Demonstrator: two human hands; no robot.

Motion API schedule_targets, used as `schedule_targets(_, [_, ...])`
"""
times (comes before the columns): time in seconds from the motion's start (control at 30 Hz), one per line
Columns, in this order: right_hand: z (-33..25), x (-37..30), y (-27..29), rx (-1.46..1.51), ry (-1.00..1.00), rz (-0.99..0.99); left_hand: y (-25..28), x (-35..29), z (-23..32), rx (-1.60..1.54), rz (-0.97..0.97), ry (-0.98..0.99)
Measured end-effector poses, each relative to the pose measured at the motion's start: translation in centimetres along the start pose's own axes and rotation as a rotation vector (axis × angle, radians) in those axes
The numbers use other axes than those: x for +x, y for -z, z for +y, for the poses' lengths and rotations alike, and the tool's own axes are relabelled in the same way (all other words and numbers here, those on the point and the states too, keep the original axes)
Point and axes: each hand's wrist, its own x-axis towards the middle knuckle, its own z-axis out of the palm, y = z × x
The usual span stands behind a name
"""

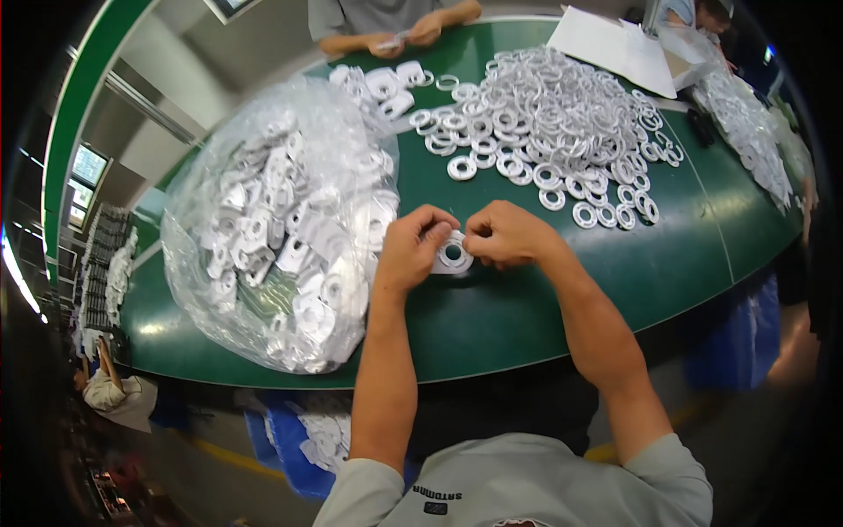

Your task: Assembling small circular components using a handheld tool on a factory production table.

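Between my hands, over the green table, is a white flat plastic plate (448, 266) with a round hole and a ring around that hole. My left hand (411, 246) grips the plate's left side, thumb on top. My right hand (509, 234) is closed at the right edge of the ring, its fingertips pinched there; whether they hold the ring or the plate I cannot make out. Beyond my hands lies a big heap of loose white rings (562, 114). A clear plastic bag (189, 263) full of similar white plates (303, 250) stands to the left, close to my left forearm.
The green tabletop (474, 338) curves along its near edge. Across it, a person's hands (408, 37) hold a small part, near some more white plates (382, 83). A white cardboard sheet (615, 48) lies at the far right. Under the table are blue bins (303, 461).
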Motion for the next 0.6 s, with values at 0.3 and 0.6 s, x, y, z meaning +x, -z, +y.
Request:
schedule_targets(0.3, [0.3,3.3,-2.8,0.101,0.285,-0.017,3.9,0.6,0.4,-0.072,-0.043,0.077])
schedule_targets(0.6, [0.9,1.2,-1.0,0.182,0.216,0.229,2.1,-0.1,1.2,0.063,-0.038,0.033])
